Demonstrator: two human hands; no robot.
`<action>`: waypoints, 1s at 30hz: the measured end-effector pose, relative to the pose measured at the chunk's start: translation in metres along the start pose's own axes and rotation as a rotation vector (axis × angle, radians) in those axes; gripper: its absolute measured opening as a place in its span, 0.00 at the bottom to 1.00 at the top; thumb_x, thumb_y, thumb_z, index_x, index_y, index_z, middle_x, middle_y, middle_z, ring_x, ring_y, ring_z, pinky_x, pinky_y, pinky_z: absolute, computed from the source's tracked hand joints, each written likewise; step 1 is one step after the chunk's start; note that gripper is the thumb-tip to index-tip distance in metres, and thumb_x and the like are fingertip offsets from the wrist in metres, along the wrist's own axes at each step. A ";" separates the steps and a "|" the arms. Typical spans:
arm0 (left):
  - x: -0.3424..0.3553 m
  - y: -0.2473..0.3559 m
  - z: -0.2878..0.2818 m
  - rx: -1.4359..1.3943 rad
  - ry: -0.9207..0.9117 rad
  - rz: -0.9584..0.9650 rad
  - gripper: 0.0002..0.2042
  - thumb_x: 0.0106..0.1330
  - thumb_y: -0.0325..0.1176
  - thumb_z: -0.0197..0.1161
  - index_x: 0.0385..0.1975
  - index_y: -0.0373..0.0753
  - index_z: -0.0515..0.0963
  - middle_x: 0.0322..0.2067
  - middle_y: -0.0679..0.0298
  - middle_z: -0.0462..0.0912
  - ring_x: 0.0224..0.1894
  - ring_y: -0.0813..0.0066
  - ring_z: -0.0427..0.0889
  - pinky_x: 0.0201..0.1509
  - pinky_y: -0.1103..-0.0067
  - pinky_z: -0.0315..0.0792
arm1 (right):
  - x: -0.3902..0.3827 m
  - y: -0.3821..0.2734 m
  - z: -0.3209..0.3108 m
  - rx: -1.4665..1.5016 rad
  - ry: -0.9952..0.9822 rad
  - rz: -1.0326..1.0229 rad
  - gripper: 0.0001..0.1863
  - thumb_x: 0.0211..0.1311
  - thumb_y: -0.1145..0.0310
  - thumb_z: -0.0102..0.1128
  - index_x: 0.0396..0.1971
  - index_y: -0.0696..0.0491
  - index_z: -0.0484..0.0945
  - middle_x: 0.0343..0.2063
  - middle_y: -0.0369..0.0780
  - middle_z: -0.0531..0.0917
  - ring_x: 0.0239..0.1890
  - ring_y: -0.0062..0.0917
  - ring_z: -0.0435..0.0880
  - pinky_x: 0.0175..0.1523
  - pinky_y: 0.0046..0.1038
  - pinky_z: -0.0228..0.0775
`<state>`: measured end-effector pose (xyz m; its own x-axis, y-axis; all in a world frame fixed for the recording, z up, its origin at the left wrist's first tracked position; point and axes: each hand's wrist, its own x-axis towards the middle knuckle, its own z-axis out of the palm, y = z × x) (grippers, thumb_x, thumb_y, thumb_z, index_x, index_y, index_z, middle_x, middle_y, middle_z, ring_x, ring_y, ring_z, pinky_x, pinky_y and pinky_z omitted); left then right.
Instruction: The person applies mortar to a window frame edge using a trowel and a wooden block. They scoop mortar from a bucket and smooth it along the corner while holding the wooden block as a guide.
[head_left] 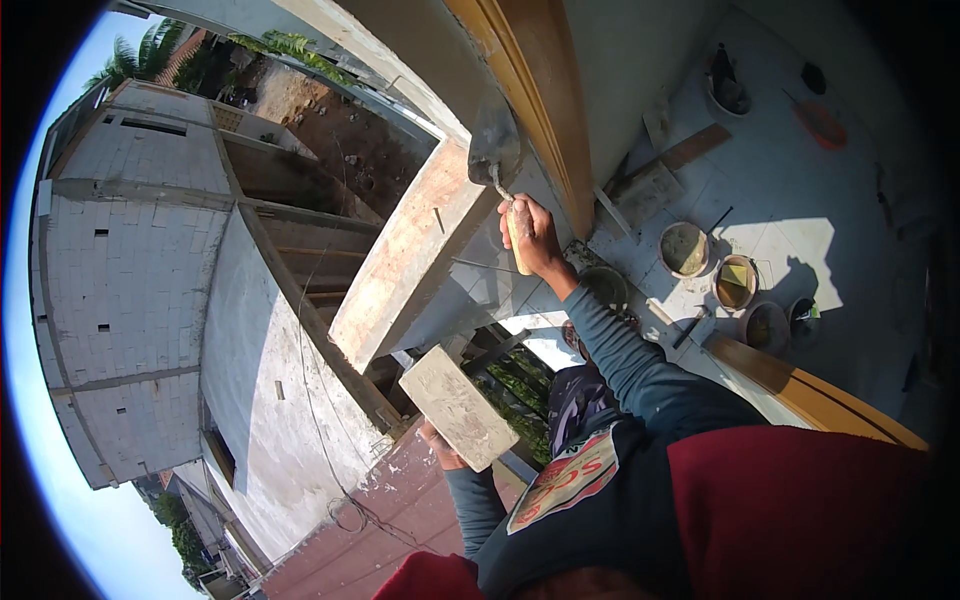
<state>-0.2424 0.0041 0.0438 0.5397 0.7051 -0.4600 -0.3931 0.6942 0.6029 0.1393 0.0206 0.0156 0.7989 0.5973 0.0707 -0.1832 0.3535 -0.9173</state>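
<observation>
Gripping a trowel [495, 150] by its wooden handle, the right hand [533, 235] holds the blade up at the far end of the pale ledge [395, 255], beside the wooden frame [545, 100]. From where I stand, the left hand [437, 443] clasps 1 pale rectangular block [458, 408], nearer and well apart from the trowel. To do this well, I'd keep the wrist loose, work the blade in short, even strokes and hold the block steady — it looks heavy enough to want a full grip. Hard to make out: the block hides most of the left fingers, and I can't tell whether the blade carries mortar or quite touches the wall. Some buckets [684, 250] at right sit half in shadow — their contents unclear.
</observation>
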 end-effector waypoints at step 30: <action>0.070 -0.050 0.016 -0.156 -0.090 -0.225 0.35 0.54 0.32 0.56 0.67 0.31 0.69 0.60 0.47 0.80 0.55 0.45 0.84 0.60 0.51 0.80 | 0.024 0.176 -0.123 -0.067 -0.146 0.114 0.21 0.79 0.54 0.44 0.32 0.55 0.77 0.19 0.35 0.75 0.20 0.19 0.73 0.27 0.26 0.64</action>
<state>-0.1728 0.0164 -0.0086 0.6874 0.5203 -0.5068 -0.3620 0.8503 0.3820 0.1969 0.0088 -0.1922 0.6827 0.7305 0.0160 -0.2256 0.2315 -0.9463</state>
